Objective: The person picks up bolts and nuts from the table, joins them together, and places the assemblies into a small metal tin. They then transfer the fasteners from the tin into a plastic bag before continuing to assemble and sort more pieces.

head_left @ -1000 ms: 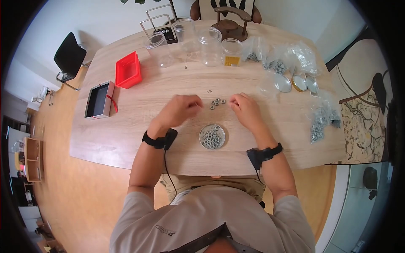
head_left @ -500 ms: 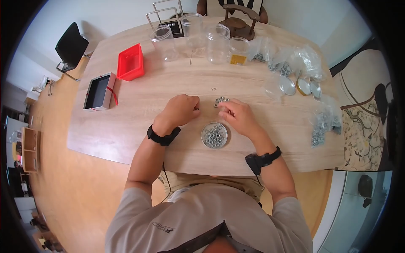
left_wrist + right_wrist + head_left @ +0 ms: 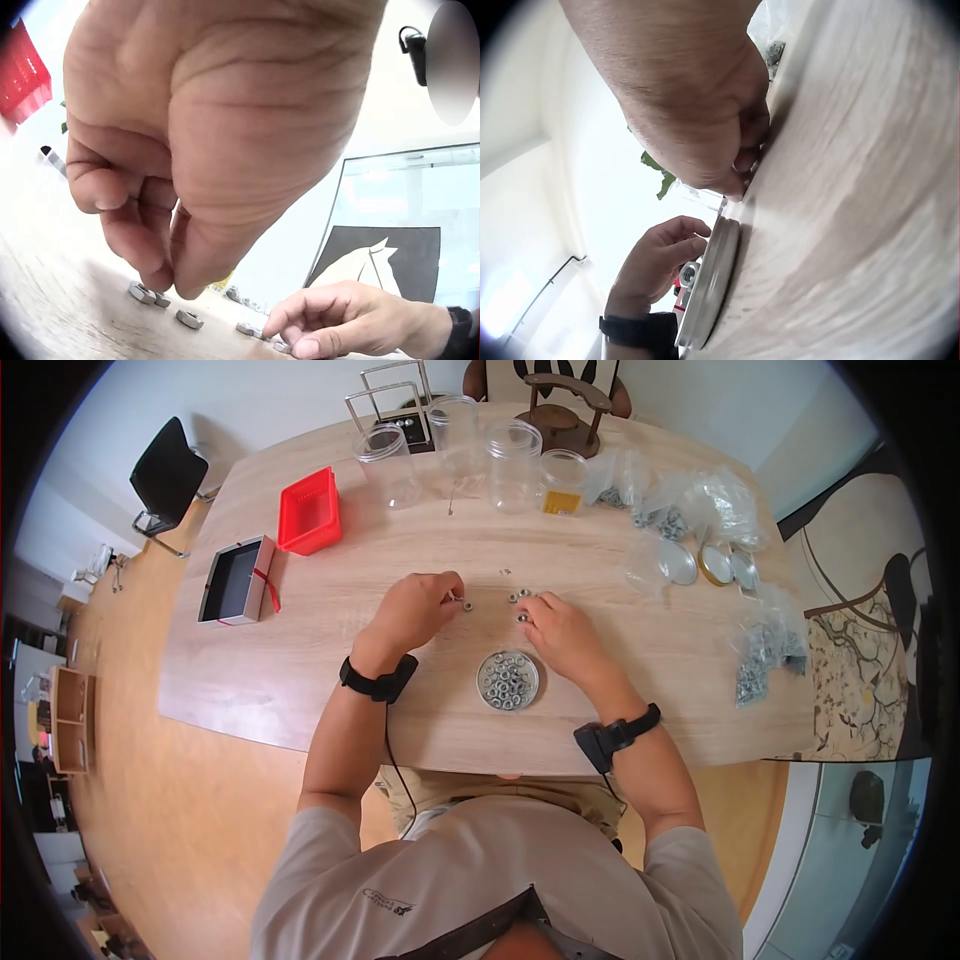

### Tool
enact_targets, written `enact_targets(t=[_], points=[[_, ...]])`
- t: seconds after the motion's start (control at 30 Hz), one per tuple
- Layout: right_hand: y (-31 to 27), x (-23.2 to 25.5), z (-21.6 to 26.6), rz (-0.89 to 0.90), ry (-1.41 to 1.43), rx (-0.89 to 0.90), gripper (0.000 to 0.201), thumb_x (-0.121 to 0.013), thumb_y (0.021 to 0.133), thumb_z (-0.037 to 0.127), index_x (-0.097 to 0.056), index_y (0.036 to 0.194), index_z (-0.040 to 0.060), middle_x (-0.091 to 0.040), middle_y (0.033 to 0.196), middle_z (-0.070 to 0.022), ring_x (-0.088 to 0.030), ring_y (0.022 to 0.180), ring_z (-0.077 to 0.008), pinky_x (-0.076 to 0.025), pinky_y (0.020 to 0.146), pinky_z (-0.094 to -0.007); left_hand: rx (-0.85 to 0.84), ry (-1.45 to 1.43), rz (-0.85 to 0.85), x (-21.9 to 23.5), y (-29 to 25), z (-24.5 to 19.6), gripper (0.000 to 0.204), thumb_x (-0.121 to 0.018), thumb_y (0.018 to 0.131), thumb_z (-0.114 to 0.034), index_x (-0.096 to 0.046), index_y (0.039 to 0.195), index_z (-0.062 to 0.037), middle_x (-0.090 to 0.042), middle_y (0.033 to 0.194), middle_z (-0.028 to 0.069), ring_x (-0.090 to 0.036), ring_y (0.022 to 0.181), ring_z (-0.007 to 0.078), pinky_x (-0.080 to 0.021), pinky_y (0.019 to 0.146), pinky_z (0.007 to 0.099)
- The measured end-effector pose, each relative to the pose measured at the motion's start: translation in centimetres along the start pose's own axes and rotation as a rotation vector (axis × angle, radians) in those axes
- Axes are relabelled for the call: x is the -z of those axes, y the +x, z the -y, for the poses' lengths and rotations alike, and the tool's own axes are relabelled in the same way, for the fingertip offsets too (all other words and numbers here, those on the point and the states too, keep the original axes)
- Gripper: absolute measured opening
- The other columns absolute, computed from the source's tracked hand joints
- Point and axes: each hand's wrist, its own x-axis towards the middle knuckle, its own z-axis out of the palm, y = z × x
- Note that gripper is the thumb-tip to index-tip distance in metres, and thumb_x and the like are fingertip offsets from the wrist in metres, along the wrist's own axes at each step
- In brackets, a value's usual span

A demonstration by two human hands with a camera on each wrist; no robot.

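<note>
My left hand (image 3: 418, 610) is low over the table, thumb and fingertips together on a small hex nut (image 3: 161, 300). Two more nuts lie beside those fingertips, one a larger-looking nut (image 3: 141, 292), the other a loose nut (image 3: 190, 319). Across from it, my right hand (image 3: 562, 632) has thumb and forefinger curled around another hex nut (image 3: 522, 618). Just beyond its fingers sit a few nuts (image 3: 518, 597). Nearer the body, between the forearms, a round shallow lid (image 3: 479, 695) holds a pile of nuts (image 3: 508, 682).
A red basket (image 3: 310, 512) and an open grey box (image 3: 236, 582) stand at left. Clear jars (image 3: 513, 465) line the back. Plastic bags of hardware (image 3: 765, 655) and round lids (image 3: 678, 563) lie at right. Tiny bits (image 3: 505, 571) lie beyond the nuts.
Nuts now show on the table by the left fingertips, where none showed before. The left hand has lifted slightly and turned; the right hand has drawn back a little from the loose nuts.
</note>
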Motion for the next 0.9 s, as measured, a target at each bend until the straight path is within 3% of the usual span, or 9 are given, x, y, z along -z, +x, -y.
enact_targets(t=[0.07,0.17,0.27,0.37,0.47,0.57,0.67,0.77,0.9], points=[[-0.1,-0.2,-0.3,0.003,-0.013,-0.010,0.016,-0.075,0.096,0.015,-0.071,0.110,0.0073,-0.070,0.109,-0.0139,-0.070,0.096,-0.0419,-0.059,0.083,-0.0499,-0.004,-0.013,0.048,0.0,-0.2,-0.5,0.016,-0.071,0.094,-0.013,-0.074,0.106,-0.0042,-0.076,0.088,0.0158,-0.073,0.083,0.0337,-0.056,0.077,0.0433],[0.1,-0.4,-0.7,-0.009,0.076,-0.013,0.016,-0.078,0.096,0.013,-0.073,0.108,0.0046,-0.071,0.096,-0.0112,-0.072,0.085,-0.0313,-0.058,0.076,-0.0430,-0.066,0.038,0.026,-0.8,0.0,-0.2,0.015,-0.070,0.093,-0.013,-0.074,0.105,-0.0052,-0.076,0.090,0.0154,-0.073,0.085,0.0355,-0.056,0.078,0.0452],[-0.2,2.0,-0.3,0.291,0.682,-0.176,0.017,-0.080,0.095,0.011,-0.074,0.108,0.0017,-0.070,0.084,-0.0049,-0.064,0.074,-0.0149,-0.051,0.068,-0.0310,-0.060,0.078,0.023,-1.1,0.0,-0.2,0.015,-0.070,0.093,-0.015,-0.073,0.104,-0.0060,-0.076,0.091,0.0151,-0.073,0.088,0.0361,-0.056,0.079,0.0454],[-0.6,2.7,0.1,0.492,0.693,-0.127,0.018,-0.081,0.096,0.011,-0.076,0.110,0.0014,-0.068,0.082,-0.0009,-0.059,0.073,-0.0074,-0.048,0.066,-0.0263,-0.085,0.114,0.014,-1.0,-0.1,-0.3,0.015,-0.071,0.093,-0.016,-0.073,0.102,-0.0044,-0.076,0.090,0.0161,-0.073,0.087,0.0369,-0.057,0.078,0.0463],[-0.3,3.0,1.0,0.427,0.545,-0.113,0.017,-0.081,0.095,0.011,-0.077,0.109,0.0023,-0.069,0.081,-0.0029,-0.060,0.072,-0.0097,-0.050,0.068,-0.0272,-0.044,0.104,0.030,-1.1,0.1,-0.3,0.015,-0.071,0.092,-0.015,-0.071,0.100,-0.0019,-0.076,0.091,0.0174,-0.073,0.085,0.0365,-0.057,0.077,0.0449],[0.0,1.4,0.1,0.043,0.340,-0.146,0.018,-0.079,0.094,0.013,-0.078,0.110,0.0044,-0.072,0.090,-0.0093,-0.068,0.076,-0.0186,-0.055,0.072,-0.0344,-0.031,-0.033,0.102,0.1,-0.2,-1.3,0.019,-0.073,0.093,-0.017,-0.071,0.101,0.0000,-0.075,0.089,0.0174,-0.073,0.081,0.0322,-0.057,0.075,0.0409],[0.3,0.3,-0.6,-0.102,0.280,-0.042,0.025,-0.074,0.096,0.013,-0.075,0.121,0.0083,-0.072,0.105,-0.0124,-0.073,0.088,-0.0299,-0.059,0.079,-0.0413,-0.011,-0.273,0.352,1.5,-0.8,-3.9,0.020,-0.075,0.093,-0.016,-0.072,0.104,0.0000,-0.074,0.085,0.0165,-0.071,0.077,0.0268,-0.056,0.075,0.0372],[0.2,-0.2,-0.8,-0.047,0.036,-0.037,0.031,-0.072,0.097,0.014,-0.072,0.128,0.0102,-0.069,0.114,-0.0122,-0.073,0.098,-0.0342,-0.060,0.084,-0.0454,-0.071,-0.371,0.480,0.2,-1.1,-4.2,0.020,-0.077,0.092,-0.019,-0.074,0.099,-0.0006,-0.076,0.086,0.0158,-0.069,0.074,0.0269,-0.055,0.073,0.0371],[0.2,-0.5,-1.0,-0.071,0.045,-0.047,0.023,-0.072,0.097,0.016,-0.073,0.120,0.0107,-0.069,0.112,-0.0114,-0.072,0.097,-0.0354,-0.059,0.084,-0.0475,-0.043,-0.208,0.224,0.7,-0.5,-3.3,0.017,-0.074,0.093,-0.015,-0.073,0.104,-0.0017,-0.076,0.093,0.0159,-0.072,0.083,0.0306,-0.057,0.077,0.0404]])
